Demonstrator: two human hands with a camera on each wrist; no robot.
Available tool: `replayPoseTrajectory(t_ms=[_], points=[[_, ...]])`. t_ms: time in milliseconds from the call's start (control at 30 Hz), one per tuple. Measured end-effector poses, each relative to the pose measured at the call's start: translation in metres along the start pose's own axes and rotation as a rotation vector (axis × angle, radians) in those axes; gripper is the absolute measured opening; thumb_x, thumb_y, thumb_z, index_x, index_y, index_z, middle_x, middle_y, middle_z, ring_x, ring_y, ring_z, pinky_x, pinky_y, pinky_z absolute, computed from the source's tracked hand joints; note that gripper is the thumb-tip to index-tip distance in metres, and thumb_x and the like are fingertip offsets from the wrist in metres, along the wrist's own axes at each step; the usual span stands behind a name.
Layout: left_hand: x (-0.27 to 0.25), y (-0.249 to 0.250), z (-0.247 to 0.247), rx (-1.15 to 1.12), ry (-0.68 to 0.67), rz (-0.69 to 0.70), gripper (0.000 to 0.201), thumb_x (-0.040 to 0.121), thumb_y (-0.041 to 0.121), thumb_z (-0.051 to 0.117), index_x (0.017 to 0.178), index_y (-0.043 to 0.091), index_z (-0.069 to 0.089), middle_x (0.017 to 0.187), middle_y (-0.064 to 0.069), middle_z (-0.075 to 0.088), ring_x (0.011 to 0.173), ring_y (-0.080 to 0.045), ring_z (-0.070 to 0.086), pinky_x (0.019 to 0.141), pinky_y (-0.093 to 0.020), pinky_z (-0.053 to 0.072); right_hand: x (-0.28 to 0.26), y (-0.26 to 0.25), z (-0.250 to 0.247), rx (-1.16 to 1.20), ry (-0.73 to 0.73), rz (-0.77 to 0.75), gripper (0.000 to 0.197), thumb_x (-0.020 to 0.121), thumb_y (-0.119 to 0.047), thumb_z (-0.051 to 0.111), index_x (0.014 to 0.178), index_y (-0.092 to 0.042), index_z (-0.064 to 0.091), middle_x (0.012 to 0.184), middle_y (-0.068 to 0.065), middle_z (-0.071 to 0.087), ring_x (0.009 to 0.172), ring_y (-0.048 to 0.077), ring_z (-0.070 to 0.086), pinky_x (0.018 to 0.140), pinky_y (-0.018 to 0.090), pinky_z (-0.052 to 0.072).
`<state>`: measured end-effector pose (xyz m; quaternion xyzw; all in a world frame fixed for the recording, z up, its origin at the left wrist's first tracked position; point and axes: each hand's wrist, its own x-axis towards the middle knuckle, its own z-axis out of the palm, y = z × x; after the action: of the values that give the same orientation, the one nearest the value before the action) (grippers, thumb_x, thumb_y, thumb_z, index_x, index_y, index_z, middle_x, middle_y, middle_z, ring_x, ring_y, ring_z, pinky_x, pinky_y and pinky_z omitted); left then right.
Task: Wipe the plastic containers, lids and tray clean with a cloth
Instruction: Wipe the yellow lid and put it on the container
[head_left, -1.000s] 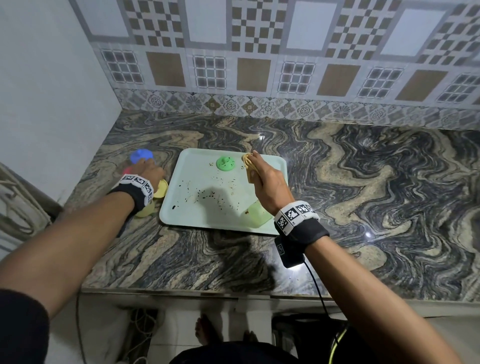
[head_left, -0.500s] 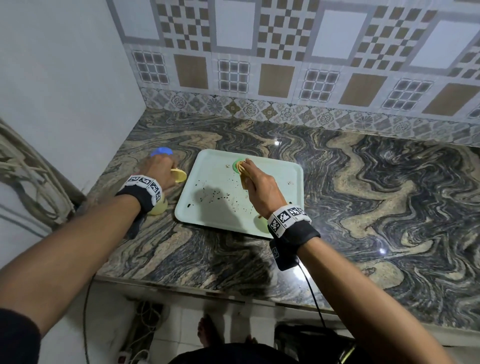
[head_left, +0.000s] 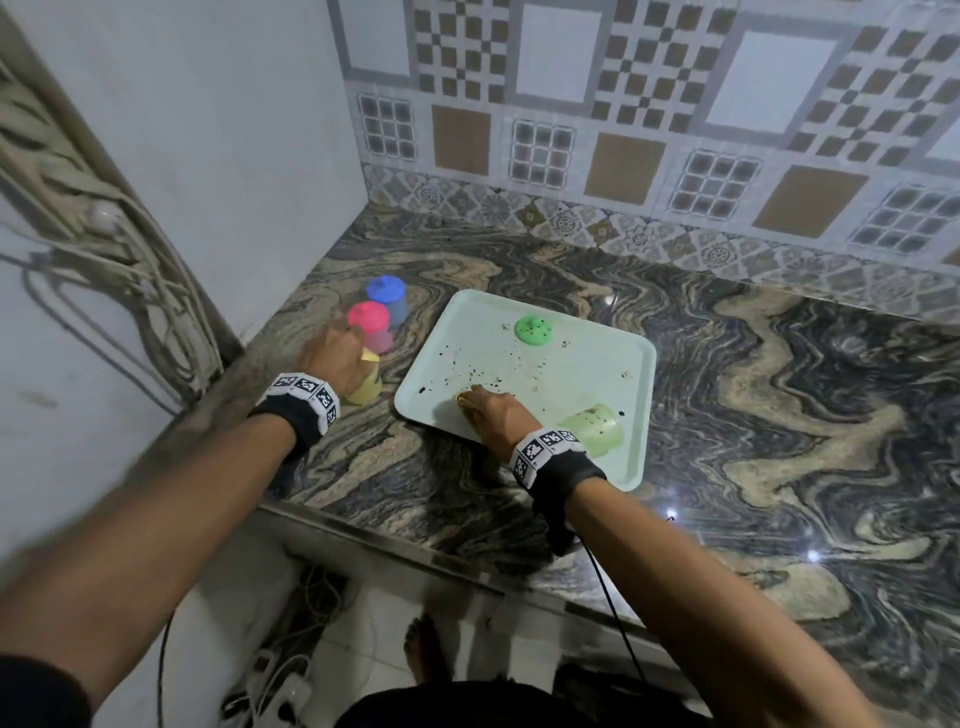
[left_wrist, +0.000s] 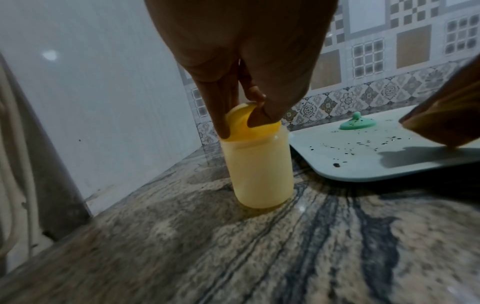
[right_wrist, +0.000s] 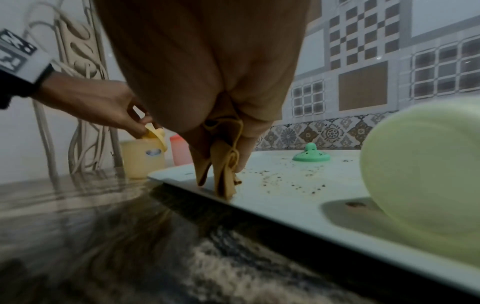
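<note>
Cloth to tray, lid to container

The right hand (head_left: 496, 415) pinched the folded cloth (right_wrist: 226, 164) against the speckled tray (head_left: 587, 384); the left hand (head_left: 332, 358) pinched the yellow lid (left_wrist: 242, 123) onto its container (left_wrist: 259, 172) on the tabletop (head_left: 779, 415). Tray wiping looked barely begun; next, probably sweep toward the green lid (head_left: 532, 330).

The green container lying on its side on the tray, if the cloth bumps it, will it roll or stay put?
The green container lies on its side on the tray, so its round wall would probably let it roll. It looks like thin plastic, open and likely empty, so probably light enough for a slight nudge to shift it. The tray's raised rim might stop it.
</note>
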<state>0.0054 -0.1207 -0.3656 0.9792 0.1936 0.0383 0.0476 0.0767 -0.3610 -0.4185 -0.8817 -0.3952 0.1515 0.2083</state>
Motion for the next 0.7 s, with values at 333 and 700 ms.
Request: replayPoseTrajectory(t_ms=[333, 700], points=[[-0.014, -0.009, 0.014, -0.267, 0.056, -0.088, 0.019, 0.073, 0.01, 0.069, 0.087, 0.004, 0.058, 0.096, -0.021, 0.062, 0.082, -0.04, 0.06, 0.07, -0.042, 0.048, 0.002, 0.003, 0.005, -0.068, -0.076, -0.008, 0.035, 0.095, -0.008, 0.052, 0.13, -0.008, 0.052, 0.128, 0.018, 0.057, 0.112, 0.036, 0.059, 0.091, 0.038, 0.046], [-0.02, -0.016, 0.019, -0.549, 0.207, -0.18, 0.026, 0.073, 0.017, 0.083, 0.091, 0.001, 0.074, 0.093, -0.013, 0.073, 0.084, -0.025, 0.067, 0.079, -0.031, 0.053, 0.006, 0.002, 0.0, -0.114, -0.062, -0.032, 0.036, 0.092, -0.007, 0.052, 0.128, -0.009, 0.056, 0.138, 0.015, 0.053, 0.114, 0.037, 0.058, 0.093, 0.041, 0.047]])
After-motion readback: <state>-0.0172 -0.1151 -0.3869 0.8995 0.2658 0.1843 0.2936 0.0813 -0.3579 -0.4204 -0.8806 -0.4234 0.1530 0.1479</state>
